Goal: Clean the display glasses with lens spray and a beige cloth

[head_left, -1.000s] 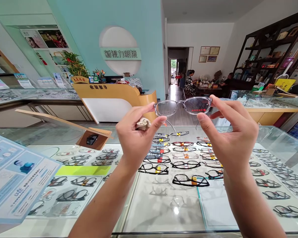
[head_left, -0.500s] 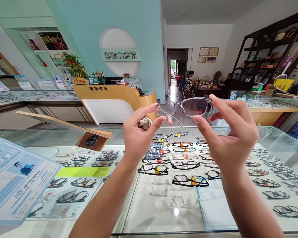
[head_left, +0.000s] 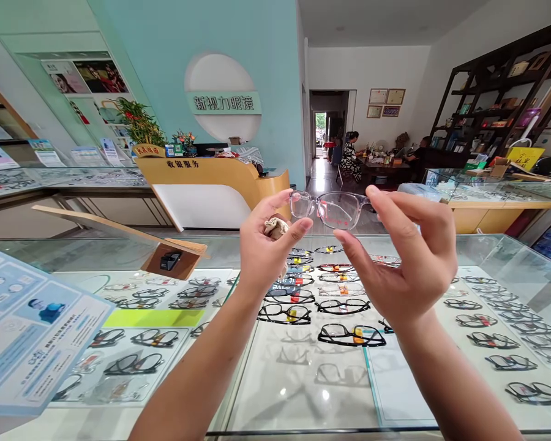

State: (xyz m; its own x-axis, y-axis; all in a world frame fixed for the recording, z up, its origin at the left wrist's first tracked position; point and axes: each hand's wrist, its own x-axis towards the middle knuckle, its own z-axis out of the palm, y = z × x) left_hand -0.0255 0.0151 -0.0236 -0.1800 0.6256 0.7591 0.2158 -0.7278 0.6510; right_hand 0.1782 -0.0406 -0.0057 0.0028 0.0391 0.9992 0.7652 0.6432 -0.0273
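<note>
Both hands hold up a pair of clear-framed eyeglasses (head_left: 338, 210) above a glass display counter (head_left: 275, 416). My left hand (head_left: 269, 245) pinches the glasses at the left rim between thumb and index finger. A crumpled beige cloth (head_left: 276, 228) is tucked in that same palm, partly hidden by the fingers. My right hand (head_left: 406, 254) is closed at the right end of the frame, index finger at the hinge and thumb near the lower rim. Red lettering shows on the right lens. Under the counter glass, several dark eyeglasses (head_left: 351, 334) lie in rows below the hands.
A blue-and-white printed board (head_left: 37, 337) stands at the left, near a wooden stand (head_left: 174, 258) with a small black object. Beyond are a yellow-and-white reception desk (head_left: 202, 196), another glass counter (head_left: 500, 191) and a seated person (head_left: 350, 156) at a table.
The glasses have turned, the right side now slightly lower and nearer the left. My right hand has shifted left and down; my left hand has moved slightly right.
</note>
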